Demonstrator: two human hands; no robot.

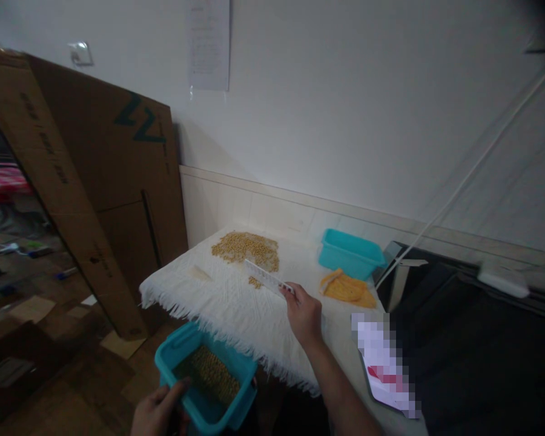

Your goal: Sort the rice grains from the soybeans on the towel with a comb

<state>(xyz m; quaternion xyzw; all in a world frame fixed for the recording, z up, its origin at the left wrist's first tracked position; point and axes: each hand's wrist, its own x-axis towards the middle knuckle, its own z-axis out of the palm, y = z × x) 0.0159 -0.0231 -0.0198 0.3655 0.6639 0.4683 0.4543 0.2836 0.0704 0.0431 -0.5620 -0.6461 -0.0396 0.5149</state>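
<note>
My left hand (161,407) grips the near-left rim of a teal plastic bin (162,357), held below the table's fringed front edge. Inside the bin lies a heap of yellowish soybeans (215,372). My right hand (303,312) is closed on one end of a thin white strip (266,277) that looks like a ruler. The strip slants over the white cloth (227,303), its far end close to a spread of soybeans (245,247). A few loose soybeans (255,282) lie just on the near side of the strip.
A second teal bin (352,257) stands at the table's back right, with an orange cloth (347,289) before it. A phone-like device (386,369) lies at the right edge. A tall cardboard box (104,163) stands left, a wall (345,109) behind.
</note>
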